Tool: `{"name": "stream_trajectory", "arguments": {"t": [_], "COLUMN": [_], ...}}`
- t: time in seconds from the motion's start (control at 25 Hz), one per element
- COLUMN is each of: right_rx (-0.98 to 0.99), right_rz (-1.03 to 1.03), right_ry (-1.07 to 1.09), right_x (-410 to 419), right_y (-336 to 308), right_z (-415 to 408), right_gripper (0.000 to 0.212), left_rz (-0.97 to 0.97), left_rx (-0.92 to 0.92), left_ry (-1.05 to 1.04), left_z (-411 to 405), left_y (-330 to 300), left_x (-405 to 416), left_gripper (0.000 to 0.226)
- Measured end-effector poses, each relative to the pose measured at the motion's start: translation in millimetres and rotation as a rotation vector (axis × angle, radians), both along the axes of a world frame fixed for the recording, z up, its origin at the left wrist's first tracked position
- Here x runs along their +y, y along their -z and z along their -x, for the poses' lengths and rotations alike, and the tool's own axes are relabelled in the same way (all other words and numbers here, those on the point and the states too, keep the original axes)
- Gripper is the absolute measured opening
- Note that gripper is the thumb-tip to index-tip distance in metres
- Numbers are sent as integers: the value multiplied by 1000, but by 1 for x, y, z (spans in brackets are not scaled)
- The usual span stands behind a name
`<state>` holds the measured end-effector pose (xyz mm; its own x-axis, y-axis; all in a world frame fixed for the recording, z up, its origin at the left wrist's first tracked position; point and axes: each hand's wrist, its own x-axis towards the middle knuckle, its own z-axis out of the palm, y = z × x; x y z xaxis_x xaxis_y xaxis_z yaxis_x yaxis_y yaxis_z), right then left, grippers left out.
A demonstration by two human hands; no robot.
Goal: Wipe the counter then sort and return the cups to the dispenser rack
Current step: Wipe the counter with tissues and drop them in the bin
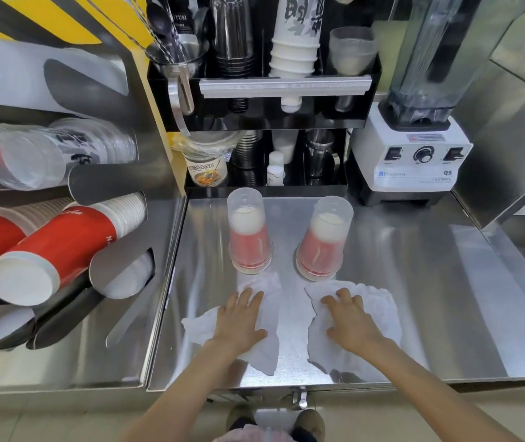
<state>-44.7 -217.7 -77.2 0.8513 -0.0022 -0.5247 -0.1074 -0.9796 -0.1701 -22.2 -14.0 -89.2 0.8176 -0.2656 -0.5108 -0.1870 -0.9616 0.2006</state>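
Hands flat on a steel counter (414, 282), you press two white cloths against the metal near its front edge. Your left hand (238, 320) lies palm down with fingers spread and straight on the left cloth (266, 349), gripping nothing, only pressing. Your right hand (353, 323) lies the same way, fingers fanned wide, on the right cloth (379, 311), which is crumpled and spreads out past the hand toward the counter's right side. A bare strip of counter runs between the two cloths.

Just beyond your fingertips stand two stacks of cups, both upside down: a clear plastic cup over a red paper one. The left stack (249, 237) stands just behind the left cloth, whose far corner reaches its rim; the right stack (321, 244) stands just behind the right cloth, leaning a little to the right. The two stacks are apart from each other, in the middle of the counter, right in the way of any stroke toward the back edge.

At the back edge sits a black shelf unit (273, 103) crowded with upturned cups, steel jugs, spoons and small bottles. A white blender (414, 161) occupies the back right corner. To your left, beyond the counter's left edge, the dispenser rack (146, 173) holds sleeves of red paper cups (63, 240) and clear plastic cups (31, 164) lying on their sides, mouths and bases pointing out toward you.
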Motion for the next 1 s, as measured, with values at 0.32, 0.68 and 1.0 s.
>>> {"name": "stream_trajectory", "arguments": {"t": [0.32, 0.68, 1.0], "right_rx": [-143, -337, -329], "right_rz": [-362, -610, -717], "right_ry": [118, 225, 286], "right_x": [19, 28, 44], "right_y": [5, -13, -18], "right_z": [-8, -18, -20], "right_gripper": [38, 23, 25], "left_rz": [343, 469, 532], "left_rx": [-157, -281, -328], "left_ry": [-243, -393, -455], "left_z": [9, 9, 17], "left_y": [0, -9, -18], "left_x": [0, 12, 24], "left_gripper": [53, 47, 44]}}
